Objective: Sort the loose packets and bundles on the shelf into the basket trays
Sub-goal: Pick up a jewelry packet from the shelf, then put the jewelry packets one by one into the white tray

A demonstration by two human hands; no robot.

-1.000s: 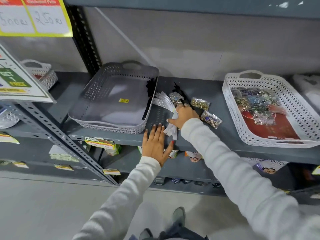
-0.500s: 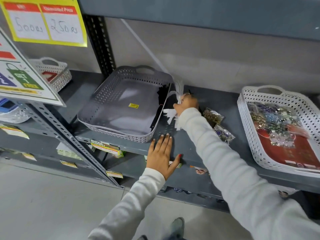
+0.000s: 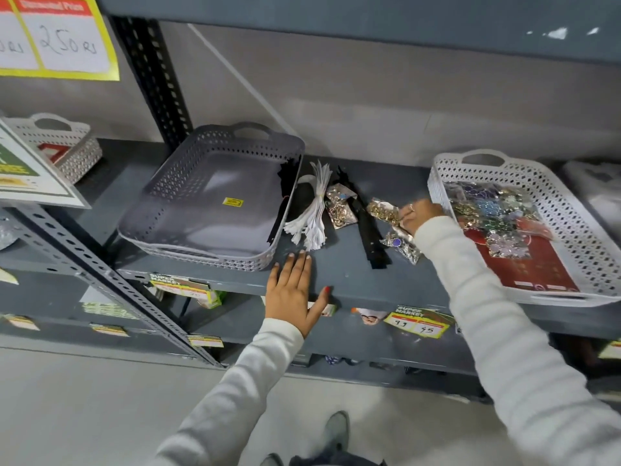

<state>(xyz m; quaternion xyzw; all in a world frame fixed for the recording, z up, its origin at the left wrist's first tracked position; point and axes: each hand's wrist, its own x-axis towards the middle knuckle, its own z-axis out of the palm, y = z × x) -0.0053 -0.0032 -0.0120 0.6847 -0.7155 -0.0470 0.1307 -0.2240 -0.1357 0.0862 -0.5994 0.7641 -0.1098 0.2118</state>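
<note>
My left hand lies flat and open on the front edge of the grey shelf. My right hand has its fingers curled on the right end of a gold packet, which lies on the shelf. A white bundle rests against the right wall of the grey basket tray. Between them lie another shiny packet, a black strip and a packet with blue pieces. The white basket tray on the right holds several packets on a red card.
Black pieces lean inside the grey tray's right side. A small white basket stands far left behind a slanted sign. A perforated upright rises behind the grey tray. Price tags hang on the shelf edge; lower shelves hold boxes.
My right hand lifted the white bundle, left it beside the grey tray, then moved right to the gold packet. My left hand has stayed flat on the shelf edge.
</note>
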